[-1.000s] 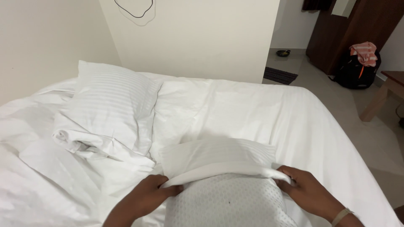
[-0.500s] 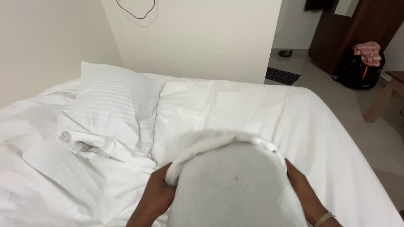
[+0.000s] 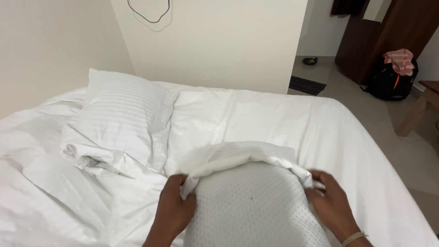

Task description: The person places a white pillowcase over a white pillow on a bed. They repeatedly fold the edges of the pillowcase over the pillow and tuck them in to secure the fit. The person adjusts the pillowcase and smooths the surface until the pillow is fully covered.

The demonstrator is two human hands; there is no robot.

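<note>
The bed (image 3: 283, 119) filled most of the view, its white sheet smoothed on the right and rumpled at the left, where a striped pillow (image 3: 121, 114) lay already cased against the wall end beside a bunched sheet (image 3: 87, 158). Near the foot, just in front of the person, lay the bare grey pillow (image 3: 254, 208), dimpled and uncovered over nearly all that showed. The white case (image 3: 238, 158) capped only its far end, the open hem drawn a short way over the top corners, so by my reading the casing was barely begun: most of the length was left to be covered, and the near end ran out of view below. The grey pillow's long axis ran from the person toward the headboard wall, its far end pointing away and slightly left, resting on the bed. The left hand (image 3: 176, 208) was clenched on the case hem at the left corner; the right hand (image 3: 331, 203) gripped the hem at the right corner, a thin band (image 3: 354, 238) at its wrist
</note>
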